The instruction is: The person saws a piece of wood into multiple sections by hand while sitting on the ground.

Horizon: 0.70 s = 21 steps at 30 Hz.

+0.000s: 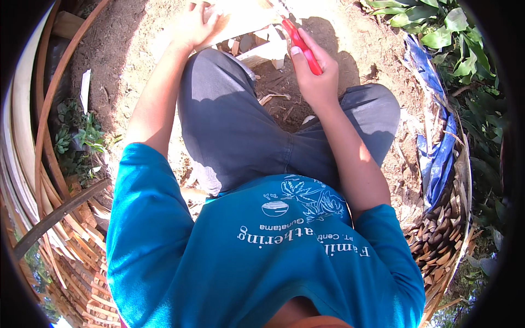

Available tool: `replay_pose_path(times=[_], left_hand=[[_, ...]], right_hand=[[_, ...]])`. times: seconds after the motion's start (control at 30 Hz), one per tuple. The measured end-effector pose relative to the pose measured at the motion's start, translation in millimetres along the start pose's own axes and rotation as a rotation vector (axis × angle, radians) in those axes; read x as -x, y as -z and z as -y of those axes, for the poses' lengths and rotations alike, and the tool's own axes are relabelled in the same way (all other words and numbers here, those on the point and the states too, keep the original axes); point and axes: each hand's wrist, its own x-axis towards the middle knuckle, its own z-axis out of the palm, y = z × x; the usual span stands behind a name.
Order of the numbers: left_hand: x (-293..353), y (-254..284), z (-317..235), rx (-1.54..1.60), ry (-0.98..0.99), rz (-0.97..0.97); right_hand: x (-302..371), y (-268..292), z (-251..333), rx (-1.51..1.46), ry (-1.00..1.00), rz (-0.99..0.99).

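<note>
My right hand (pixel 317 76) is wrapped round the red handle (pixel 302 46) of a tool, thumb laid along it. Its metal end (pixel 279 7) points up and left and runs out of view at the top, so its kind is hard to tell. At the upper left, my left hand (pixel 192 24) rests by the edge of a pale wooden board (pixel 243 21), thumb and fingers apart. Glare washes out its fingertips and much of the board. Below the board lie wood offcuts (pixel 263 53) on the soil, between my bent knees.
Long bent wood strips (pixel 46 109) curve along the left, with a dark pole (pixel 60 218) across them. Bare soil (pixel 131 60) surrounds me. Blue plastic sheeting (pixel 437 147) and leafy plants (pixel 465 49) line the right side. Stacked wood pieces (pixel 437 240) lie at the lower right.
</note>
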Motion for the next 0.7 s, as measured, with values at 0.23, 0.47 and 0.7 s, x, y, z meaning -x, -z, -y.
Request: replay_pose_path(times=[0.23,0.47,0.7], left_hand=[[0,-13,-110,-0.035,0.126,0.147],[-9,-19,-90,0.206,0.205,0.247],[-12,-18,-99,0.224,0.205,0.237]], right_hand=[[5,-10,-2,-0.015,-0.037,-0.039],[15,7,17,0.019,-0.028,0.023],[-18,-9,-11,0.029,0.026,-0.044]])
